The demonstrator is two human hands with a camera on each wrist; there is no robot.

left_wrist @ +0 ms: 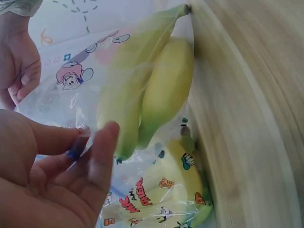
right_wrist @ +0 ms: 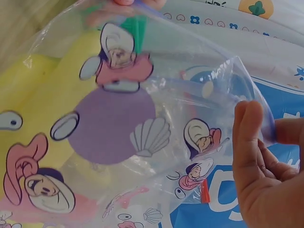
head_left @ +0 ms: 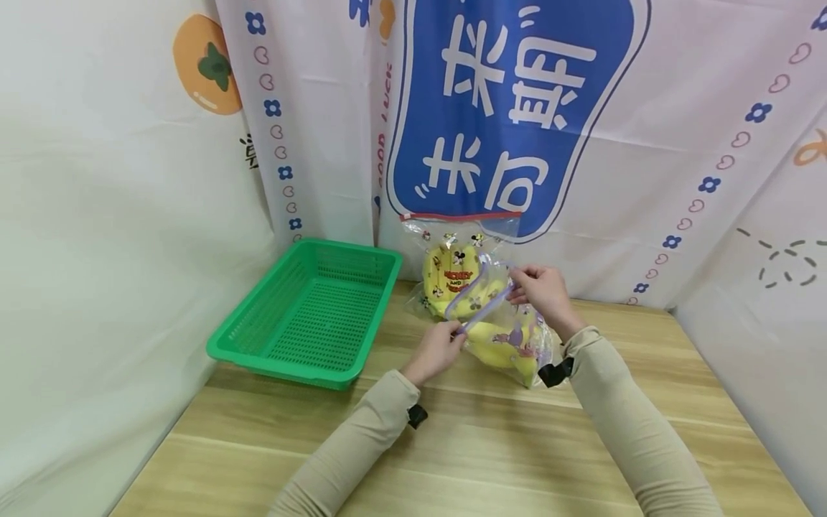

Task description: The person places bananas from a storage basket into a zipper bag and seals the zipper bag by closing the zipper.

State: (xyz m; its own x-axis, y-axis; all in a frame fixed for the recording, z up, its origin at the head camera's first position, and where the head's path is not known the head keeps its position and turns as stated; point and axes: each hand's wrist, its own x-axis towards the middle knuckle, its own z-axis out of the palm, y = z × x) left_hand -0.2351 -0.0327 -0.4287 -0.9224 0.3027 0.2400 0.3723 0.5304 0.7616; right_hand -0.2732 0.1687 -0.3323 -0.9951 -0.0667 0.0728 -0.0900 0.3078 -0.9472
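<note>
A clear zip bag (right_wrist: 152, 90) with a purple rim and cartoon prints holds yellow bananas (left_wrist: 166, 90). Its mouth gapes between the two hands. My left hand (head_left: 438, 350) pinches one end of the rim between thumb and fingers. The opposite side of the rim is pinched by my right hand (head_left: 541, 291). Behind it, against the backdrop, stands a second clear zip bag (head_left: 455, 276) with a red zip strip, also with bananas inside; the front bag partly hides it.
A green plastic basket (head_left: 293, 370) with perforated walls sits at the left of the wooden table (head_left: 465, 445). A printed cloth (head_left: 336, 143) hangs along the table's back edge, with white cloth at both sides.
</note>
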